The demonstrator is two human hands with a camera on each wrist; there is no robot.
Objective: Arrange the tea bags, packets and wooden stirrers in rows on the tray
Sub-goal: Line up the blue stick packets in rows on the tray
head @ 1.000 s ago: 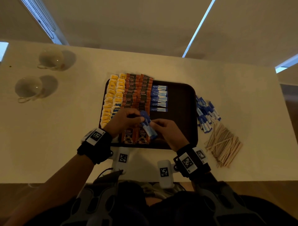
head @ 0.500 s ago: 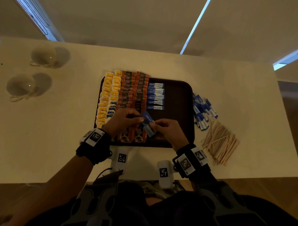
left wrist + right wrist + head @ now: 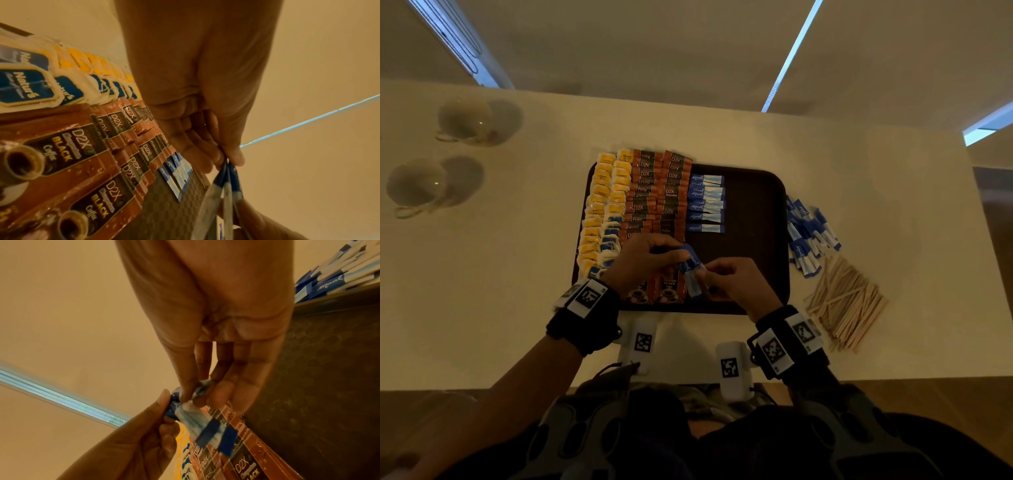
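A dark brown tray (image 3: 756, 192) holds rows of yellow tea bags (image 3: 602, 205), brown coffee packets (image 3: 657, 192) and blue sweetener packets (image 3: 705, 202). Above the tray's near edge, both hands hold a small bunch of blue packets (image 3: 692, 272). My left hand (image 3: 654, 257) pinches the bunch's dark blue end (image 3: 228, 172) between thumb and fingers. My right hand (image 3: 726, 277) pinches the same bunch (image 3: 197, 415) from the other side. More blue packets (image 3: 808, 236) and a heap of wooden stirrers (image 3: 849, 301) lie on the table right of the tray.
Two white cups (image 3: 462, 120) (image 3: 417, 185) stand at the table's (image 3: 500, 291) far left. The tray's right half is bare. Coffee packets with a cup picture (image 3: 61, 162) lie below my left hand.
Both hands stay over the tray's near edge with the blue packets between them; the fingers shift slightly on the bunch. The camera view has shifted a little.
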